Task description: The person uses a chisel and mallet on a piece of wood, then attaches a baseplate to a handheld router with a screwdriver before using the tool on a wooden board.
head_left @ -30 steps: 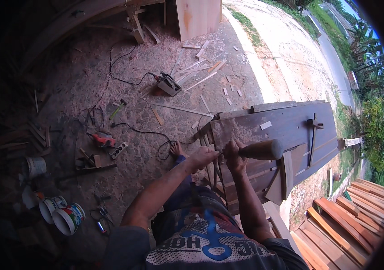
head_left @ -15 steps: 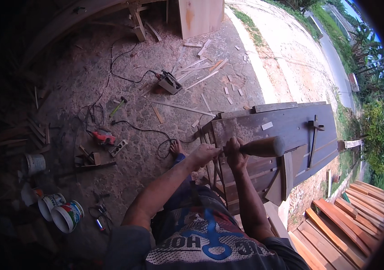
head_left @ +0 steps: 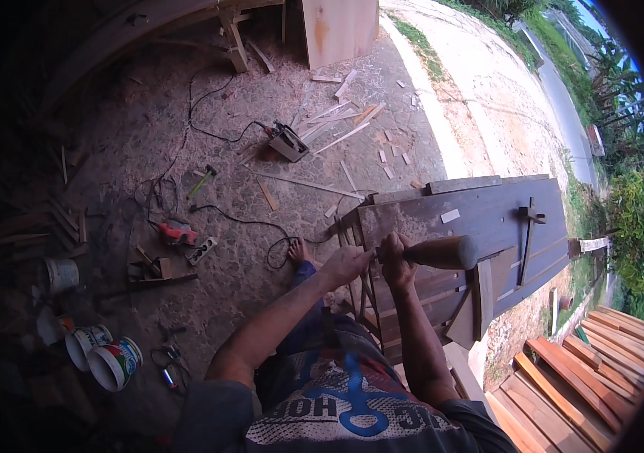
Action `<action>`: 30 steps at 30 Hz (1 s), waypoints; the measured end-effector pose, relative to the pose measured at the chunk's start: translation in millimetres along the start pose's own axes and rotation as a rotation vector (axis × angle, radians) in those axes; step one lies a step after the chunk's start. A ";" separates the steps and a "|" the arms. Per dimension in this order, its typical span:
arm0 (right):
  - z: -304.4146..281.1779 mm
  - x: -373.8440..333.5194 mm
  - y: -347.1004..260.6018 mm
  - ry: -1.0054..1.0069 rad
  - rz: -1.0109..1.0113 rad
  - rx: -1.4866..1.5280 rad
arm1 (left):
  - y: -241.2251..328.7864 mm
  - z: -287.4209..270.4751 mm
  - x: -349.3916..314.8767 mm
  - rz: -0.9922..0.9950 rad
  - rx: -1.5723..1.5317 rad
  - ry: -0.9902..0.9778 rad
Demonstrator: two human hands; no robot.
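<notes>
My right hand [head_left: 396, 260] is closed around the narrow end of a thick, round wooden mallet [head_left: 443, 253], whose blunt end points right over the dark workbench [head_left: 488, 208]. Just left of it, at the bench's near left corner, my left hand [head_left: 347, 266] is closed, its fingers almost touching the right. A thin bit of something shows between the two hands, too small to name. Sawdust and a small pale wood block [head_left: 450, 216] lie on the benchtop beyond. A T-shaped wooden tool [head_left: 530, 219] rests farther right, and loose boards [head_left: 482, 298] lean over the bench's near edge.
On the floor to the left are a corded power tool [head_left: 287, 142], a red power tool [head_left: 177, 232], a hammer [head_left: 202, 181], cables, wood strips and white buckets [head_left: 114, 366]. Planks [head_left: 579, 377] lie in rows at the lower right. My bare foot [head_left: 298, 251] is beside a cable.
Both hands and the mallet keep nearly the same pose. The whole view has shifted very slightly, with the scene a little lower and farther right.
</notes>
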State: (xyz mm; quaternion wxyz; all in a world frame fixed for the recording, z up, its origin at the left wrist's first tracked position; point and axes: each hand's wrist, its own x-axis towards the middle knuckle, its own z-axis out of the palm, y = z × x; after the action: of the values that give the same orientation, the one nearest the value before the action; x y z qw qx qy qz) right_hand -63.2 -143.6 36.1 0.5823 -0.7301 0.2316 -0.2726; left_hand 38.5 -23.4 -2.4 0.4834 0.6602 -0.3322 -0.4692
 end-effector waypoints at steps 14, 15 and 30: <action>-15.3 4.3 -33.5 0.137 -0.161 0.018 | 0.3 3.9 -16.5 0.009 0.119 0.036; -16.3 0.6 -38.4 0.114 -0.131 0.078 | 2.2 6.3 -17.7 0.025 0.130 0.040; -15.7 -27.5 -22.6 0.071 0.110 0.297 | 4.5 12.0 -17.9 0.034 0.108 0.067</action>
State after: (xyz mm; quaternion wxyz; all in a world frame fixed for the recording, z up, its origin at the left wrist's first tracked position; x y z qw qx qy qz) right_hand -93.7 -132.0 57.4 0.6894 -0.6121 0.2489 -0.2969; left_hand 21.3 -12.8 6.2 0.4659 0.6948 -0.3520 -0.4198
